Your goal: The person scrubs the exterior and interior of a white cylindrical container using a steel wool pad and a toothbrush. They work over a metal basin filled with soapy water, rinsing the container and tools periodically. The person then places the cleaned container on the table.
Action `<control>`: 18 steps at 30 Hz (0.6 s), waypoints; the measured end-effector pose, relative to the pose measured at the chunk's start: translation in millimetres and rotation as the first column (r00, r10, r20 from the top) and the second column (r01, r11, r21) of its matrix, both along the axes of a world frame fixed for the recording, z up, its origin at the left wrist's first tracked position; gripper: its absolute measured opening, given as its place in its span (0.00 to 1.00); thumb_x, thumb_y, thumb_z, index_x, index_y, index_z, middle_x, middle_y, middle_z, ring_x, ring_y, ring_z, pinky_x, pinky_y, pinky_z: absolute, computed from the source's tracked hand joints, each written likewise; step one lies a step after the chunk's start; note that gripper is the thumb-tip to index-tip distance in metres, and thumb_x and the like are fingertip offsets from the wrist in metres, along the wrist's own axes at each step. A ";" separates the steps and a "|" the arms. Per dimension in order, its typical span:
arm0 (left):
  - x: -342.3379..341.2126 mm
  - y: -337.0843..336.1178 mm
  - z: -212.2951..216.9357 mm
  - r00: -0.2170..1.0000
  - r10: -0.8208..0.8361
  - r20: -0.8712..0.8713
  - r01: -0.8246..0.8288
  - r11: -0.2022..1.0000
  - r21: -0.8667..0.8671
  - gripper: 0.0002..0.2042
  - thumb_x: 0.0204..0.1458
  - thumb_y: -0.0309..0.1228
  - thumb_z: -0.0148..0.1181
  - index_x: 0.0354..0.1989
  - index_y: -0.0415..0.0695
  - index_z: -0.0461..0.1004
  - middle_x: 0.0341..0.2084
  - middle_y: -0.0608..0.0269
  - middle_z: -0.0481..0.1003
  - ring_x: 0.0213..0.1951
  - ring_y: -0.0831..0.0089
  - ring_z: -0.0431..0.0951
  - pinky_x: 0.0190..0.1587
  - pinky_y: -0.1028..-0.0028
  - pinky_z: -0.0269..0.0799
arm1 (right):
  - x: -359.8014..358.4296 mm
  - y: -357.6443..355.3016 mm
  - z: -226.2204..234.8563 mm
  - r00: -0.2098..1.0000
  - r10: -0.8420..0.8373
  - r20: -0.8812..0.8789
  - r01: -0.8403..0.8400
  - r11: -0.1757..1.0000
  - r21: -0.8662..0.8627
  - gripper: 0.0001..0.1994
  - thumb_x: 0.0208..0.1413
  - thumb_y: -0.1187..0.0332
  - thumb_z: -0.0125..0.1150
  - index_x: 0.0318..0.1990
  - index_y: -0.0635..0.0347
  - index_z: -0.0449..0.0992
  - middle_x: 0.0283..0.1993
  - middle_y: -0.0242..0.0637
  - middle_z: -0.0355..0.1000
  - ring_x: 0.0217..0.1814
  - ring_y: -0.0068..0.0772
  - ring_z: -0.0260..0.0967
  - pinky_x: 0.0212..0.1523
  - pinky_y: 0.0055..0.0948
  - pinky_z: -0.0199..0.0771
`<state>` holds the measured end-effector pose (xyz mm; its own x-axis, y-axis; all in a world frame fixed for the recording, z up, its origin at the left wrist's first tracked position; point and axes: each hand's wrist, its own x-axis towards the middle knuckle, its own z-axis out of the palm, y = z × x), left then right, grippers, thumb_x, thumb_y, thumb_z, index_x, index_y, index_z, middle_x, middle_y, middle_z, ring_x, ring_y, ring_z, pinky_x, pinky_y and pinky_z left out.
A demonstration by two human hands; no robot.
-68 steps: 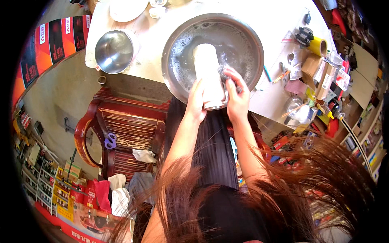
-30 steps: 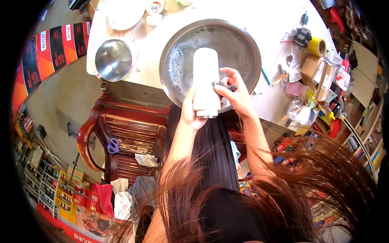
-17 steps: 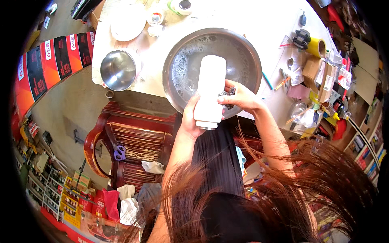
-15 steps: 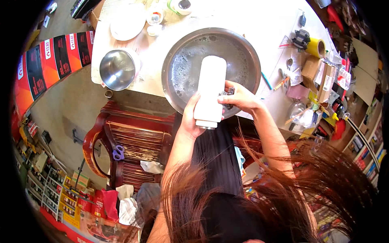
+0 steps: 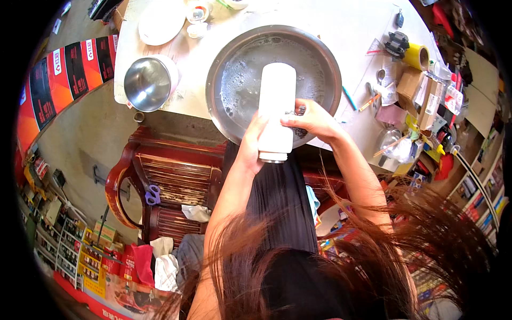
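Note:
A white cylindrical vacuum flask (image 5: pixel 278 90) is tilted over a wide steel basin (image 5: pixel 213 85) of soapy water. Its narrower, metal-rimmed end points toward me. My left hand (image 5: pixel 252 145) is closed around the flask's lower left side, with some fingers hidden behind it. On the other side, my right hand (image 5: pixel 320 124) pinches a dark, wiry steel scrubber (image 5: pixel 301 110) against the flask wall. The thumb lies across the front of the scrubber, and part of the scrubber shows below the hand.
Left of the basin stands a shiny metal bowl (image 5: pixel 148 84), with a white plate (image 5: pixel 161 22) behind it. A yellow roll (image 5: pixel 416 56), cardboard boxes (image 5: pixel 409 89) and pens crowd the table's right side. A wooden bench (image 5: pixel 178 170) holds purple scissors (image 5: pixel 153 195).
The whole view has shifted slightly, so the table and basin sit higher and further left. Both hands keep their hold; the right thumb lies slightly further across the flask.

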<state>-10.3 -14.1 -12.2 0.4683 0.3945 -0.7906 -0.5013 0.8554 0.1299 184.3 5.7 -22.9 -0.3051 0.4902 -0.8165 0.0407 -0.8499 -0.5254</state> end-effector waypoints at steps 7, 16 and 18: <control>3.6 -12.8 -10.7 0.940 -0.073 -0.333 0.132 0.979 0.158 0.26 0.64 0.47 0.45 0.60 0.38 0.65 0.45 0.53 0.76 0.40 0.63 0.82 0.37 0.64 0.83 | -14.5 0.6 13.6 0.999 -0.049 0.019 0.048 0.998 0.048 0.35 0.46 0.56 0.76 0.55 0.76 0.71 0.50 0.47 0.76 0.52 0.32 0.73 0.56 0.30 0.70; -8.4 -8.5 -9.7 0.928 0.152 0.340 -0.129 0.988 -0.090 0.35 0.64 0.55 0.39 0.65 0.33 0.60 0.46 0.42 0.76 0.37 0.54 0.82 0.36 0.56 0.84 | 5.5 -25.4 1.0 0.996 -0.087 -0.002 0.087 0.994 0.073 0.27 0.48 0.63 0.75 0.52 0.68 0.70 0.44 0.41 0.77 0.50 0.26 0.72 0.52 0.28 0.72; -10.8 -12.1 -14.9 0.900 0.197 0.388 -0.160 0.979 -0.125 0.35 0.65 0.56 0.38 0.65 0.33 0.60 0.45 0.41 0.76 0.37 0.53 0.82 0.36 0.56 0.84 | 9.8 -27.7 0.0 0.994 -0.100 0.032 0.097 0.991 0.088 0.24 0.52 0.62 0.72 0.52 0.67 0.71 0.44 0.40 0.77 0.50 0.24 0.72 0.52 0.27 0.71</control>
<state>-21.1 -26.2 -27.1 0.6781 0.4387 -0.5897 -0.6412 0.7452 -0.1829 194.1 -22.0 -22.8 -0.2229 0.5853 -0.7796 -0.0213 -0.8024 -0.5963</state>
